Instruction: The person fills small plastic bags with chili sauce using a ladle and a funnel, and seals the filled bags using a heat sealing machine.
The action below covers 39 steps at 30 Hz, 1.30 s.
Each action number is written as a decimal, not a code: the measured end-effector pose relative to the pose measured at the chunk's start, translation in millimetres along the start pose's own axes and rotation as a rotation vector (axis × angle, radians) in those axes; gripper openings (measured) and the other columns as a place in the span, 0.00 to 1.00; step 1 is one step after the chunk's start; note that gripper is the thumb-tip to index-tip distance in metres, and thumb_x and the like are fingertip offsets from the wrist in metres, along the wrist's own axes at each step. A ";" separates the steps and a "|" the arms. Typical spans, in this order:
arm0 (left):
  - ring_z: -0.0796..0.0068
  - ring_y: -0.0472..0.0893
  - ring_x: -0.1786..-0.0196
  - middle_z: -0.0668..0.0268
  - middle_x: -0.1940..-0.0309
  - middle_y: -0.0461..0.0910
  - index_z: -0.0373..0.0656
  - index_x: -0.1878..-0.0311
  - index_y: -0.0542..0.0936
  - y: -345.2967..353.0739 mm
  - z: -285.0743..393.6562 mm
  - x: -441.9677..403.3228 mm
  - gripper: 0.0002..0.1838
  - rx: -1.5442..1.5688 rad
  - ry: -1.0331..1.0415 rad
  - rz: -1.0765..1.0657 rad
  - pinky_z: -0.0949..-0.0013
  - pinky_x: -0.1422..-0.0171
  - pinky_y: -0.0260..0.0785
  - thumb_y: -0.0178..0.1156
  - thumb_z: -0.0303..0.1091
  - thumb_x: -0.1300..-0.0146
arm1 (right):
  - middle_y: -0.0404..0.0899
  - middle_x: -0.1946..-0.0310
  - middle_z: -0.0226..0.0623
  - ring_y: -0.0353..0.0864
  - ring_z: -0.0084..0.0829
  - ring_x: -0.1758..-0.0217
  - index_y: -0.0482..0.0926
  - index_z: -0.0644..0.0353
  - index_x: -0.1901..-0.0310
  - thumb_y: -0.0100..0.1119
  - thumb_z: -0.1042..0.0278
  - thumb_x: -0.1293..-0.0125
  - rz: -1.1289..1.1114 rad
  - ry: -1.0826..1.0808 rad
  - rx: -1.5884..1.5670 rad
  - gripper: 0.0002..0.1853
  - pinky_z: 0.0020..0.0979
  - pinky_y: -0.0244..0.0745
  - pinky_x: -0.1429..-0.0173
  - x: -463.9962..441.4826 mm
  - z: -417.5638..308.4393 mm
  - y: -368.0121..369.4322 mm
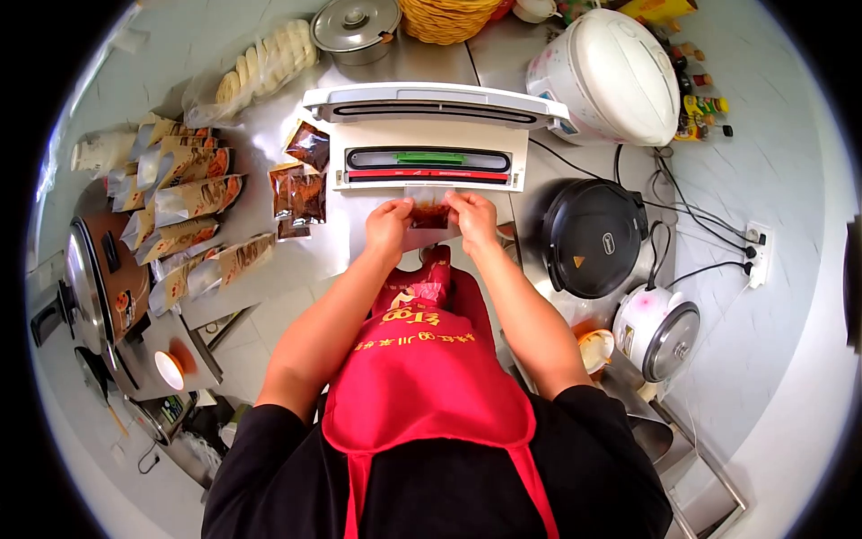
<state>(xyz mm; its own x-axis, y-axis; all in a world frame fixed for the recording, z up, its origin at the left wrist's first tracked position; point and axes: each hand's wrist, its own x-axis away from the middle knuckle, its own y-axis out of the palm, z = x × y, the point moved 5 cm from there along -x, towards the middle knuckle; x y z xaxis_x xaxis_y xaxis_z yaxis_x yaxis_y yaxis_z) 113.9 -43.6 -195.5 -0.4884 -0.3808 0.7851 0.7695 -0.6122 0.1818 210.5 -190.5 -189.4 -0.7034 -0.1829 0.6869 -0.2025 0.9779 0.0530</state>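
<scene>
A small clear pouch with dark reddish contents (429,216) is stretched between my two hands at the front edge of the white vacuum sealer (431,135). My left hand (390,226) pinches its left upper corner, and my right hand (472,218) pinches the right one. The sealer's lid (431,101) stands raised, showing a green part and a red strip inside. Left of the sealer lie several filled dark pouches (301,193).
Several standing paper bags (193,202) line the left. A lidded steel pot (356,27) and a wicker basket (444,18) are behind. To the right are a large white cooker (615,76), a black round appliance (593,238), cables and a smaller cooker (655,332).
</scene>
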 end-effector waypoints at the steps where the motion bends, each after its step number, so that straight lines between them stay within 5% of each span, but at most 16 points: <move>1: 0.80 0.75 0.67 0.67 0.65 0.81 0.36 0.57 0.82 -1.6 -7.1 -12.6 0.10 0.007 0.000 0.017 0.75 0.62 0.68 0.65 0.33 0.34 | 0.84 0.67 0.29 0.77 0.18 0.67 0.83 0.59 0.67 0.68 0.66 0.35 0.036 0.003 0.002 0.07 0.23 0.71 0.61 -7.6 3.0 0.1; 11: 0.80 0.74 0.72 0.67 0.70 0.81 0.35 0.58 0.82 10.3 -17.5 -41.9 0.10 0.122 -0.030 0.067 0.73 0.66 0.69 0.66 0.33 0.35 | 0.84 0.68 0.28 0.76 0.19 0.69 0.83 0.58 0.67 0.70 0.66 0.36 0.150 0.062 -0.126 0.08 0.23 0.69 0.64 -30.7 19.7 0.5; 14: 0.77 0.77 0.69 0.65 0.67 0.82 0.33 0.56 0.81 9.4 -11.9 -32.7 0.14 -0.019 -0.013 0.106 0.73 0.64 0.70 0.69 0.34 0.37 | 0.82 0.71 0.31 0.72 0.19 0.72 0.81 0.65 0.67 0.70 0.70 0.36 0.214 0.031 -0.185 0.08 0.24 0.67 0.67 -29.5 19.0 2.8; 17: 0.68 0.80 0.60 0.58 0.59 0.82 0.31 0.49 0.78 2.8 -11.4 -22.7 0.25 -0.296 0.253 0.070 0.66 0.57 0.73 0.74 0.36 0.45 | 0.82 0.71 0.28 0.69 0.17 0.76 0.82 0.60 0.67 0.71 0.65 0.36 0.233 0.014 -0.232 0.09 0.21 0.64 0.70 -30.1 21.0 4.2; 19: 0.58 0.80 0.54 0.52 0.53 0.80 0.31 0.46 0.74 6.2 -0.1 -0.3 0.32 -0.960 0.682 0.119 0.61 0.50 0.74 0.78 0.32 0.53 | 0.81 0.72 0.27 0.68 0.16 0.76 0.82 0.61 0.67 0.71 0.66 0.36 0.259 0.025 -0.247 0.09 0.21 0.63 0.71 -27.3 20.1 6.6; 22: 0.49 0.75 0.46 0.52 0.52 0.76 0.36 0.44 0.73 10.7 -5.4 5.9 0.37 -1.162 0.643 0.110 0.52 0.42 0.69 0.78 0.34 0.59 | 0.81 0.72 0.28 0.68 0.17 0.76 0.82 0.62 0.67 0.71 0.66 0.36 0.298 0.013 -0.228 0.10 0.21 0.64 0.71 -29.6 21.8 9.8; 26: 0.49 0.75 0.48 0.53 0.54 0.76 0.38 0.47 0.73 9.7 -16.6 -10.4 0.34 -1.178 0.716 0.140 0.53 0.41 0.68 0.77 0.34 0.58 | 0.80 0.73 0.28 0.68 0.16 0.76 0.82 0.63 0.67 0.72 0.65 0.37 0.335 -0.006 -0.182 0.11 0.21 0.64 0.72 -35.0 27.6 7.1; 29: 0.49 0.75 0.48 0.53 0.54 0.76 0.38 0.48 0.73 9.5 -17.4 -12.5 0.32 -1.131 0.706 0.149 0.54 0.42 0.69 0.76 0.34 0.56 | 0.81 0.73 0.29 0.71 0.17 0.75 0.81 0.64 0.67 0.72 0.63 0.36 0.368 -0.092 -0.086 0.13 0.22 0.67 0.70 -33.5 22.8 2.6; 31: 0.50 0.75 0.48 0.53 0.54 0.76 0.38 0.49 0.73 9.4 -17.2 -12.8 0.30 -1.139 0.718 0.153 0.54 0.41 0.68 0.76 0.34 0.55 | 0.84 0.71 0.36 0.80 0.26 0.67 0.81 0.66 0.69 0.72 0.62 0.38 0.425 -0.216 0.142 0.15 0.30 0.76 0.59 -21.6 5.6 -4.3; 36: 0.50 0.75 0.51 0.53 0.56 0.76 0.37 0.51 0.73 8.5 -17.0 -10.2 0.30 -1.101 0.744 0.154 0.55 0.44 0.69 0.77 0.33 0.56 | 0.85 0.71 0.37 0.83 0.28 0.68 0.81 0.65 0.65 0.71 0.63 0.39 0.307 -0.382 0.420 0.13 0.32 0.77 0.60 -0.6 -32.6 -26.1; 39: 0.50 0.76 0.53 0.54 0.58 0.76 0.37 0.52 0.74 7.8 -14.5 -10.5 0.30 -1.095 0.796 0.175 0.55 0.47 0.70 0.78 0.33 0.57 | 0.83 0.66 0.35 0.83 0.31 0.61 0.82 0.63 0.60 0.70 0.69 0.41 0.148 -1.013 0.647 0.11 0.31 0.77 0.54 43.5 -133.2 -3.2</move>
<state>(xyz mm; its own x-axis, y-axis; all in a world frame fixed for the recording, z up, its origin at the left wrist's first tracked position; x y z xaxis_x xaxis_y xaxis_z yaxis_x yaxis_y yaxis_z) 119.1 -54.4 -210.9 -0.8080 -0.5744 0.1311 0.3103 -0.6040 -0.7341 271.3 -188.0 -63.1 -0.9045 -0.3538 -0.2380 -0.1751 0.8171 -0.5493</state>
